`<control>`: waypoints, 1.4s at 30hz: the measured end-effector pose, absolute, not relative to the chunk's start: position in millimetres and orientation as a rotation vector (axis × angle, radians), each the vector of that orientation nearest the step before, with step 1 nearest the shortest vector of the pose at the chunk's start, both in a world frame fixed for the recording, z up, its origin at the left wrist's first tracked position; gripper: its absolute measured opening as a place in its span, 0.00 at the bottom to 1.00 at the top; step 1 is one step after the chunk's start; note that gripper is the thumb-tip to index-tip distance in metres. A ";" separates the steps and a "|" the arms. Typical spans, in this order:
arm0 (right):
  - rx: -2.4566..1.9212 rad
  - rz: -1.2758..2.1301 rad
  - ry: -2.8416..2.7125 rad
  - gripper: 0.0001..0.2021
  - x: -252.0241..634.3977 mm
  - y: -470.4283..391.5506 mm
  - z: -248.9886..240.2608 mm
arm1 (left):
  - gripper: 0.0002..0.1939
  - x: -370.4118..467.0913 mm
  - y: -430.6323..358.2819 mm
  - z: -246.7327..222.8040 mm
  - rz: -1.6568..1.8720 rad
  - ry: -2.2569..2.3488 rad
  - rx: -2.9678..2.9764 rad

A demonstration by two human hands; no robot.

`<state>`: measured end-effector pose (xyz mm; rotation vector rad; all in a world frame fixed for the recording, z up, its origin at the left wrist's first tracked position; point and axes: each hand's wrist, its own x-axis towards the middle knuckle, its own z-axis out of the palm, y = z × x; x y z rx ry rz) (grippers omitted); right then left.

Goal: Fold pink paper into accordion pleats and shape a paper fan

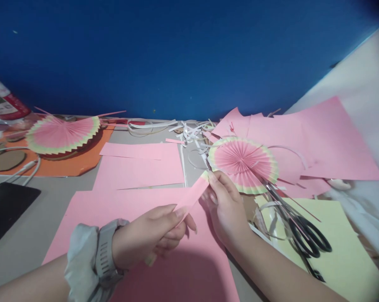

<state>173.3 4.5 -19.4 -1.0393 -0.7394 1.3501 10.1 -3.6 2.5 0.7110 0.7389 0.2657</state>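
Narrow pink paper strip w/ yellow-green tip [194,193] is held btwn both hands, above the large flat pink paper sheet [92,214] on the grey tabletop [139,135]. Long axis runs diag., lower L to upper R. L hand [151,228] pinches the lower part, thumb on top, fingers under; R hand [225,201] pinches the yellow-green tip, thumb vs. fingers. Both touch it, so neither's nearer. Small yellow-green bit shows under L hand; can't tell if same strip. Round pleated pink paper fan w/ yellow-green rim [240,157] lies just beyond R hand; black-handled metal scissors [310,237] to its R. Red-labelled plastic bottle [7,100], far L: label too blurry to read. No other legible text/brands.
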 end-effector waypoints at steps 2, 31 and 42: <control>-1.041 1.360 -0.721 0.14 173.0 4.1 -19.6 | 0.19 10.7 -5.5 -0.9 0.296 0.730 0.750; -0.912 1.594 -1.191 0.14 167.6 -6.3 -13.0 | 0.18 13.3 -12.1 -1.3 0.459 0.750 0.805; -0.917 1.545 -1.053 0.15 164.7 -4.9 -9.3 | 0.18 14.2 -10.9 -3.6 0.466 0.722 0.882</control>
